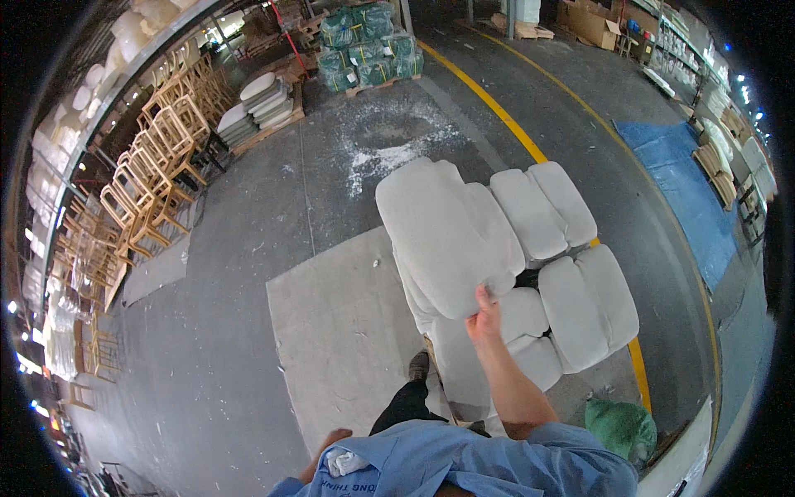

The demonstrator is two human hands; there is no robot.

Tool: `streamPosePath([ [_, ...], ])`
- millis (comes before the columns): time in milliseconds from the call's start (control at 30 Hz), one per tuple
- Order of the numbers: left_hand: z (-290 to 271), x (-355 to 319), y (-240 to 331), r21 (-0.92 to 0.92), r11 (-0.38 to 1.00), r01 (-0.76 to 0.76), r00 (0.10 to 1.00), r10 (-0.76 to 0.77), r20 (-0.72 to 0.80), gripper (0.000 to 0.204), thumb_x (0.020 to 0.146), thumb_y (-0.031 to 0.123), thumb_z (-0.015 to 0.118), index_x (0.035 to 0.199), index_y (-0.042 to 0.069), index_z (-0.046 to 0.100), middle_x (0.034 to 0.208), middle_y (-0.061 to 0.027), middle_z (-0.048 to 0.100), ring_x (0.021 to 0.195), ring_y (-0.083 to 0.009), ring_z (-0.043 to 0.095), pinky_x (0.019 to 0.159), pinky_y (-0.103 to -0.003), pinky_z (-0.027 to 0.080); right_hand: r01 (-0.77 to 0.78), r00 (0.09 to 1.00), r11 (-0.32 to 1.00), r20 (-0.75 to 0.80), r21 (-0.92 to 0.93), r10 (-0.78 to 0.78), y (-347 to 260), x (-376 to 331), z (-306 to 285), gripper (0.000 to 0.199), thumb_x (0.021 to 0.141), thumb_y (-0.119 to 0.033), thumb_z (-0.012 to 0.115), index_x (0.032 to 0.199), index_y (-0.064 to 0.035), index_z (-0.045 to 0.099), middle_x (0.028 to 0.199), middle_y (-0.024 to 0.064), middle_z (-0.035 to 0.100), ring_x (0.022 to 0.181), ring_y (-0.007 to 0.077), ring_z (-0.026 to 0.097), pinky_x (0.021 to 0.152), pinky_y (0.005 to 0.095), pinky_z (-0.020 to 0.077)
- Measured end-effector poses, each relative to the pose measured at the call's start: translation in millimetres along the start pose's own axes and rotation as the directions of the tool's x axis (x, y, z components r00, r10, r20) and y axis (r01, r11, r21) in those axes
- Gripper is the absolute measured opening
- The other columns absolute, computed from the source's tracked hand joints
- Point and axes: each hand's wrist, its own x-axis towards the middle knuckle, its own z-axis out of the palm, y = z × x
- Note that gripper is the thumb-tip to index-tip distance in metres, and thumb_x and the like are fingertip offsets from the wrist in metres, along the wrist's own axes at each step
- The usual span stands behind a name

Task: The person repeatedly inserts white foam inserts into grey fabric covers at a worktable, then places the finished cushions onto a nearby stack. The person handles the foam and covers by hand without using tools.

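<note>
Before me are stacks of light grey, rounded seat cushions. The tallest stack stands at the left, and its top cushion (pixel 443 236) has its near right corner in my right hand (pixel 485 319). My thumb lies on the cushion's upper face; the other fingers are mostly hidden. Beside it are lower cushions in a far right pair (pixel 530 211) and a near right pair (pixel 584 311). Down by my left side hangs my left hand (pixel 334 437), away from the cushions, its fingers too small and partly hidden to read.
A flat grey sheet (pixel 331 331) covers the floor left of the stacks. Wooden chair frames (pixel 149 182) line the left side. Green wrapped bundles (pixel 368 50) and a pile of flat pads (pixel 265 103) stand farther off. A green sack (pixel 621 431) lies near right; a blue sheet (pixel 679 182) lies beyond.
</note>
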Motion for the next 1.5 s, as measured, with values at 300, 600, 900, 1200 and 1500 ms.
streamPosePath([
  [300, -211, 137, 55, -0.669, 0.663, 0.335, 0.939, -0.297, 0.176, 0.027, 0.099, 0.035, 0.059, 0.116, 0.014, 0.066, 0.093, -0.0073, 0.071, 0.067, -0.0219, 0.067, 0.051, -0.039, 0.050, -0.521, 0.827, 0.184, -0.440, -0.833, 0.349, 72, -110, -149, 0.027, 0.090, -0.033, 0.079, 0.097, -0.0077, 0.076, 0.069, -0.0019, 0.058, 0.058, 0.0131, 0.052, 0.054, 0.0326, 0.0429],
  [600, -273, 287, 249, -0.469, 0.883, -0.002, 1.000, 0.014, 0.021, 0.066, 0.091, 0.033, 0.073, 0.148, 0.011, 0.048, 0.111, -0.0140, 0.071, 0.084, -0.0260, 0.070, 0.060, -0.038, 0.054, -0.832, 0.300, 0.490, -0.954, -0.260, 0.003, -61, -237, -191, 0.029, 0.094, -0.023, 0.077, 0.116, -0.0072, 0.066, 0.084, 0.0063, 0.069, 0.062, 0.0189, 0.065, 0.055, 0.0354, 0.0523],
  [900, -260, 336, 368, -0.627, 0.744, -0.233, 0.880, 0.435, 0.189, 0.063, 0.094, 0.022, 0.069, 0.150, 0.008, 0.046, 0.141, -0.0129, 0.056, 0.126, -0.0297, 0.058, 0.099, -0.052, 0.052, -0.642, 0.402, 0.728, -0.914, -0.240, 0.053, 11, -280, -97, 0.039, 0.096, -0.026, 0.076, 0.125, -0.0012, 0.068, 0.102, 0.0084, 0.074, 0.085, 0.0183, 0.072, 0.069, 0.0352, 0.0571],
  [1200, -175, 265, 373, -0.266, 0.923, -0.278, 0.923, 0.333, 0.192, 0.068, 0.093, 0.036, 0.068, 0.153, 0.016, 0.044, 0.136, -0.0073, 0.063, 0.120, -0.0280, 0.064, 0.091, -0.045, 0.053, -0.795, 0.090, 0.595, -0.993, -0.120, -0.081, 45, -432, -106, 0.045, 0.090, -0.044, 0.076, 0.121, -0.0108, 0.075, 0.091, 0.0078, 0.076, 0.078, 0.0165, 0.068, 0.068, 0.0335, 0.0564],
  [1500, 7, 138, 343, 0.313, 0.699, -0.644, 0.699, 0.371, 0.611, 0.053, 0.093, 0.038, 0.067, 0.138, 0.013, 0.057, 0.121, -0.0091, 0.069, 0.109, -0.0261, 0.068, 0.088, -0.044, 0.054, -0.499, 0.180, 0.820, -0.959, -0.280, -0.218, 92, -564, -100, 0.053, 0.092, -0.044, 0.074, 0.131, -0.0092, 0.069, 0.112, 0.0065, 0.076, 0.085, 0.0176, 0.071, 0.070, 0.0350, 0.0578],
])
